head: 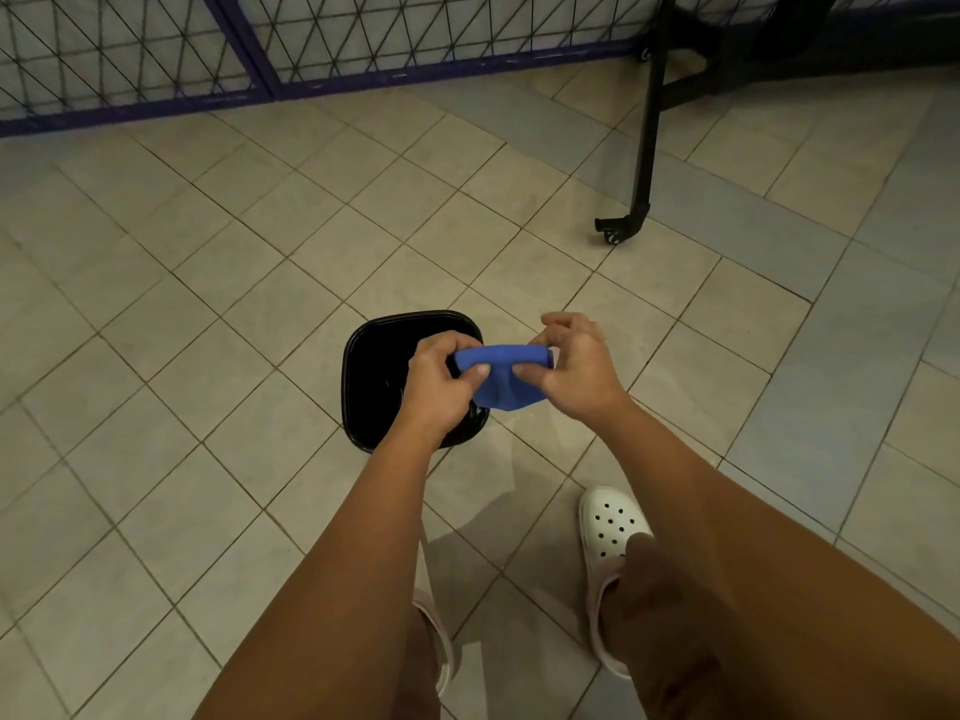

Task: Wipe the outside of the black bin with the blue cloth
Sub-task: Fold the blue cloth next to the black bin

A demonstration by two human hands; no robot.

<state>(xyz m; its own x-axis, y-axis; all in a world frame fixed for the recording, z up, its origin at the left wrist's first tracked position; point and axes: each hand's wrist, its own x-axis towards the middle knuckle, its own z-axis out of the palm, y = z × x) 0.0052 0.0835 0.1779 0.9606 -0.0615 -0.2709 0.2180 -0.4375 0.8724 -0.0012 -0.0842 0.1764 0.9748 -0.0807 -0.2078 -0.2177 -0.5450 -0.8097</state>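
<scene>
A black bin [375, 356] with a rounded square rim stands upright on the tiled floor, seen from above. Both my hands hold a small blue cloth [501, 375] in the air over the bin's right side. My left hand [441, 374] pinches the cloth's left end between thumb and fingers. My right hand [574, 368] pinches its right end, with the other fingers raised. The cloth is bunched and hangs down between them. My left hand and forearm cover part of the bin's opening and its near right rim.
A black metal leg with a castor [618, 228] stands on the floor at the right. A purple-framed wire fence [270, 59] runs along the back. My feet in white clogs [610, 532] are below my arms.
</scene>
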